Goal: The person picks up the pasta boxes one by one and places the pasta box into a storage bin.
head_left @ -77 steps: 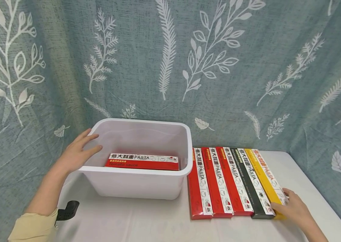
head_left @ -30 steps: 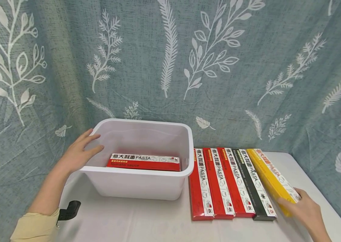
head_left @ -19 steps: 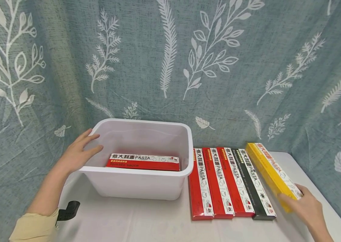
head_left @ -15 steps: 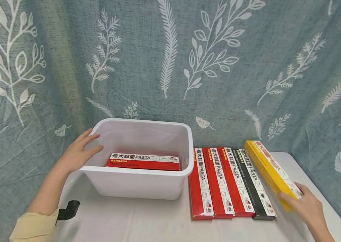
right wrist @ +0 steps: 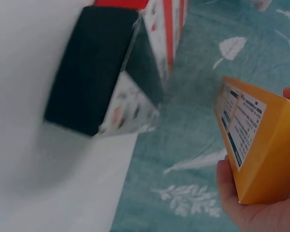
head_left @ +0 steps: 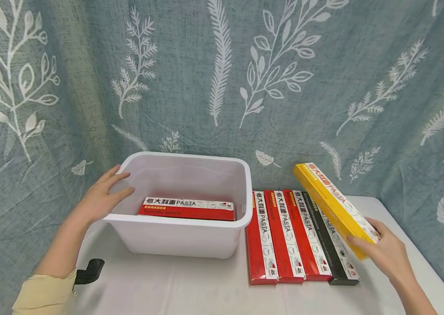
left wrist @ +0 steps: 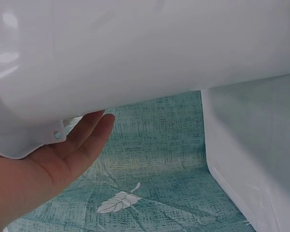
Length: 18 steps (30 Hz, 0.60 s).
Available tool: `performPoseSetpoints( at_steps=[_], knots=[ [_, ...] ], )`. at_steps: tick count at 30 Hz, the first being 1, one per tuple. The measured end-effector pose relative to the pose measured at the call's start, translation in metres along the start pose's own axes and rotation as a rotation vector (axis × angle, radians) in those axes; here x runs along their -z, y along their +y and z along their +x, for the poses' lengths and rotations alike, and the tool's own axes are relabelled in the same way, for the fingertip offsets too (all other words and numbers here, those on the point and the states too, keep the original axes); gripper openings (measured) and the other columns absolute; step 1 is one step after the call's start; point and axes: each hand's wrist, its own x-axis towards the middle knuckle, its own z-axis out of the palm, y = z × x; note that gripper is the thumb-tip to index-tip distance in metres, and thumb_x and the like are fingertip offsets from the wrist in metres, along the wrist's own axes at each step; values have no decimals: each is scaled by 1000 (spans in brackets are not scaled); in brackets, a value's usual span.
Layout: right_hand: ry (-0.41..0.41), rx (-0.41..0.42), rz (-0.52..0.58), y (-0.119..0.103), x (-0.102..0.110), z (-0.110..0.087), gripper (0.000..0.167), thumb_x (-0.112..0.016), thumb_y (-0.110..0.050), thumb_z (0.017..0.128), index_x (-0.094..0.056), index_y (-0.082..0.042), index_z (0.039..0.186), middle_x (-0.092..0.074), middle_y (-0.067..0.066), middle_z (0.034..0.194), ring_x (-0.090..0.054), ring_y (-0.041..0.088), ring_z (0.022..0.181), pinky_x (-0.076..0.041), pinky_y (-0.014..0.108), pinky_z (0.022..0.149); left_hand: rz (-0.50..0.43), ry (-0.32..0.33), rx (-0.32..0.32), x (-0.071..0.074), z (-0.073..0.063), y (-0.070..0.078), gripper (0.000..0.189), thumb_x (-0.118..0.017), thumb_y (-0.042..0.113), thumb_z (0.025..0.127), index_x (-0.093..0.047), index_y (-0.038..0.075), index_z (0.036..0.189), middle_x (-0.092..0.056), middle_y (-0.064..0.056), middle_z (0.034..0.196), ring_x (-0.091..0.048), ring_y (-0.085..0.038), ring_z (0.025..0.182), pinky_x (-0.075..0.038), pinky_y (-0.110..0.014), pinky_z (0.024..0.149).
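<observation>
My right hand (head_left: 385,247) grips the near end of a long yellow pasta box (head_left: 336,203). Its far end tilts up, and it overlaps the black pasta box (head_left: 337,258) in the head view. The right wrist view shows the yellow box's (right wrist: 248,121) printed side, with fingers and thumb around its end. My left hand (head_left: 101,197) rests at the left rim of a white plastic bin (head_left: 178,238), its fingers loosely spread. In the left wrist view, fingers (left wrist: 94,137) extend beneath the rim along the bin's outer wall. Inside the bin lies a red tomato sauce pasta box (head_left: 186,210).
Several red pasta boxes (head_left: 261,245) lie side by side between the bin and the black box. A white cloth (head_left: 190,288) covers the table. A grey-green leaf-patterned curtain (head_left: 190,78) hangs close behind and at both sides.
My right hand has taken hold of the yellow pasta box, lifted it off the table beside the black box, and moved it up and left. My left hand stays at the bin's rim.
</observation>
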Motion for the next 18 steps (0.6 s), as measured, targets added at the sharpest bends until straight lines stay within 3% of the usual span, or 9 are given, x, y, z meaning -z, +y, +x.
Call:
performPoseSetpoints(
  at_steps=[11,18],
  knots=[
    [-38,160,63,-43,-7,-5,80,-69,-44,86,-37,-5,148,-50,26,133,-52,35,102,-45,32,66,-5,-2,3,0,1,-1,68,-52,39,100,-33,-7,148,-4,-24,160,-5,-54,141,-14,-75,101],
    [-61,200,140,-67,-12,-12,76,-72,-39,85,-39,-10,147,-52,22,130,-52,32,103,-48,31,69,-10,-11,13,-1,1,-1,69,-52,40,100,-32,-5,148,-3,-23,161,-5,-54,141,-15,-76,101]
  ],
)
